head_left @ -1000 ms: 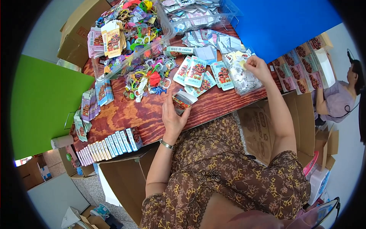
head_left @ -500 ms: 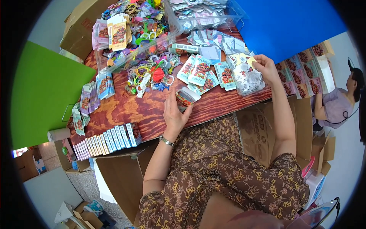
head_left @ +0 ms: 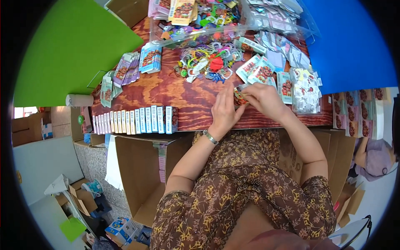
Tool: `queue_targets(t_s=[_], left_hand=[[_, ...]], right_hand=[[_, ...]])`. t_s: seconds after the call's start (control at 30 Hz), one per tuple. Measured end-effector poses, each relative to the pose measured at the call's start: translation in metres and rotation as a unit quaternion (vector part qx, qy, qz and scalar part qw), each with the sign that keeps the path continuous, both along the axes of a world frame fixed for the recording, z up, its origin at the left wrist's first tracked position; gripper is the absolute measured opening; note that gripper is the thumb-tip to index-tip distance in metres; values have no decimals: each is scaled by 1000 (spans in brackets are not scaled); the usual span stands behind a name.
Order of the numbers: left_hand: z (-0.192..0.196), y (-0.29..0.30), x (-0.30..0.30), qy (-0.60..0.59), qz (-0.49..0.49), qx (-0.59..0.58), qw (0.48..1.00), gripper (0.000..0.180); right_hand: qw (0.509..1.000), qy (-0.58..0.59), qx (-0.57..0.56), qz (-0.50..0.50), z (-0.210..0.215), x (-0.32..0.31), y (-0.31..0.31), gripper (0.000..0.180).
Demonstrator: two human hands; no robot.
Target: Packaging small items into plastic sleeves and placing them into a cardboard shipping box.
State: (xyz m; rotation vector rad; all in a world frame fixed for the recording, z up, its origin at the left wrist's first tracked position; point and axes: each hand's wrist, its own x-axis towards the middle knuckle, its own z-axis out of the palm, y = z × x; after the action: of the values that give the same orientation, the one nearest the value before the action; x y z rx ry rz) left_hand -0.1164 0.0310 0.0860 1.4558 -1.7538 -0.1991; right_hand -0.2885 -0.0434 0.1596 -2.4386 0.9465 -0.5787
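Left hand (head_left: 223,111) grasps a small box (head_left: 239,99) in its fingers, just over the surface (head_left: 189,104); right hand (head_left: 266,101) curls its fingers against the box's upper end, contents of that grip hidden, cannot tell. Beyond the hands lie a trinket pile (head_left: 206,62) and flat cartons (head_left: 263,73); a packet tray (head_left: 307,91) sits right, a carton row (head_left: 152,120) stands left along the near edge.

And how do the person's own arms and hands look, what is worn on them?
The left hand and right hand are ungloved. A silvery band, watch or bracelet, circles the left wrist only. The short sleeves are brown with yellow flowers.
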Motion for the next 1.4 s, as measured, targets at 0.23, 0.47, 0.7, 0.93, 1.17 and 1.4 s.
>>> queue_targets(t_s=[0.23,0.47,0.7,0.93,1.17,1.4], left_hand=[[-7,6,23,34,34,21,999,87],[-10,9,40,65,29,55,996,84],[-18,25,57,68,52,36,996,83],[-19,26,66,63,71,22,995,85],[-19,11,69,56,109,30,992,84],[-13,10,71,29,131,38,990,85]], right_hand=[[995,-93,-27,25,13,16,-11,22],[993,-79,-19,-86,-18,47,-103,16],[986,123,-43,-100,-45,90,-153,27],[981,113,-93,-131,-42,95,-150,28],[976,45,-195,-91,-8,83,-123,16],[994,-77,73,17,4,87,-57,19]])
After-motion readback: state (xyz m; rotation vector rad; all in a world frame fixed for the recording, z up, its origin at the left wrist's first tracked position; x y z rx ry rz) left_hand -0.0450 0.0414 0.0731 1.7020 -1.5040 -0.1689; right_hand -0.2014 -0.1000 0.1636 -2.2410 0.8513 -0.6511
